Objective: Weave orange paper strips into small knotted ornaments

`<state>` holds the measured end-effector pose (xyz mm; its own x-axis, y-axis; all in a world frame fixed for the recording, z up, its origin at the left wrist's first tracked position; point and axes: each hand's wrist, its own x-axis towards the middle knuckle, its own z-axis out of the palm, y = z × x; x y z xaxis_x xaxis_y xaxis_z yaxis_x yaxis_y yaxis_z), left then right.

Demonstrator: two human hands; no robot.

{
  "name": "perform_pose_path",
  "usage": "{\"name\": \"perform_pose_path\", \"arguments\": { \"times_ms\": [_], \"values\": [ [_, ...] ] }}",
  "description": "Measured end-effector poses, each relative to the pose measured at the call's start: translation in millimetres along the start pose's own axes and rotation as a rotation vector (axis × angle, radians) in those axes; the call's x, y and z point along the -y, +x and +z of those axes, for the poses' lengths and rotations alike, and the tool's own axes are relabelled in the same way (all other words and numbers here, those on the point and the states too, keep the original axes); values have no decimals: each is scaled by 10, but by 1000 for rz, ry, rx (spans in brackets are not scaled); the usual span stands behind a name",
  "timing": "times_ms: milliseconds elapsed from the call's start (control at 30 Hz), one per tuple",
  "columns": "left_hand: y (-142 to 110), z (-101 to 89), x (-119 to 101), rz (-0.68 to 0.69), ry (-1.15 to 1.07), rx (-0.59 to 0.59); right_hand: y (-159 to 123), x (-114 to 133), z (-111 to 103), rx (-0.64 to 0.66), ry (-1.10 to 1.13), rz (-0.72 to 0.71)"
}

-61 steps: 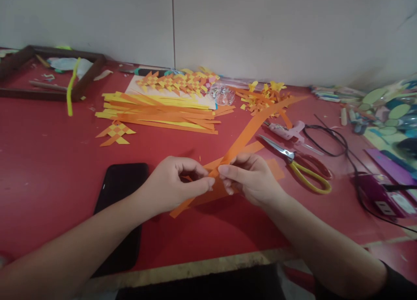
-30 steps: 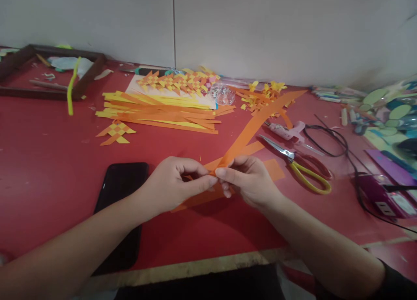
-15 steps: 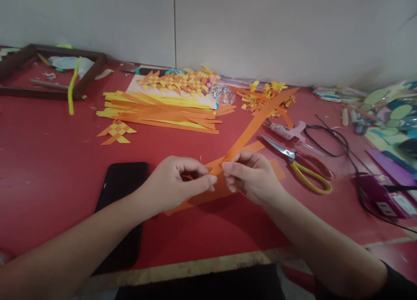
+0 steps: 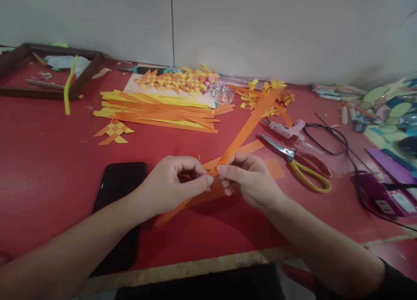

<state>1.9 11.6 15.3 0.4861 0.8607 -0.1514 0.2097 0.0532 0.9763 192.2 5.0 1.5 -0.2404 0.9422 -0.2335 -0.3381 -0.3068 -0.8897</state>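
Between my two hands runs a long orange paper strip [image 4: 244, 132], slanting up to the far right and with its other end emerging below my left hand. My left hand [image 4: 184, 178] pinches it between thumb and fingers near the middle. Close beside, my right hand [image 4: 249, 176] pinches the same strip, thumb on top. Beneath both hands lie flat orange paper pieces [image 4: 275, 168] on the red tabletop [image 4: 208, 239]. A black phone [image 4: 122, 204] is under my left forearm. Scissors [image 4: 296, 161] with red and yellow handles lie right of my right hand.
Yellow and orange strips [image 4: 156, 111] are piled behind my hands, near a woven paper fish [image 4: 115, 131] and more woven fish [image 4: 177, 80]. A pink glue gun [image 4: 288, 130] and purple device [image 4: 387, 193] with black cable lie right. A brown frame [image 4: 87, 74] is back left.
My hands have drawn slightly closer together along the orange strip. More of its lower end shows below my left hand. The view has shifted slightly.
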Motion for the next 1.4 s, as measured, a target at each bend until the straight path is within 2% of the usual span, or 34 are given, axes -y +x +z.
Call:
{"name": "perform_pose_path", "arguments": {
  "times_ms": [167,400,567,767,933,1067,1167,1400],
  "values": [
    [-4,5,5,-15,9,3,11,24,1,-34,1,-4],
    [-15,16,9,17,1,-6,-2,-11,-32,49,-66,-10],
    [-19,18,-9,-1,10,-17,-12,-23,-25,55,-77,-16],
    [-10,18,-5,-3,24,-19,-11,-9,-3,24,-69,7],
    [-8,13,-15,-12,28,7,20,33,-1,-73,15,-1],
    [-7,6,-6,-26,25,0,22,44,2,-79,19,14],
    [0,3,1,-17,14,-8,8,32,6,-58,9,33],
    [-3,19,-11,17,10,21,-19,19,24,82,-70,73]
  ]
}}
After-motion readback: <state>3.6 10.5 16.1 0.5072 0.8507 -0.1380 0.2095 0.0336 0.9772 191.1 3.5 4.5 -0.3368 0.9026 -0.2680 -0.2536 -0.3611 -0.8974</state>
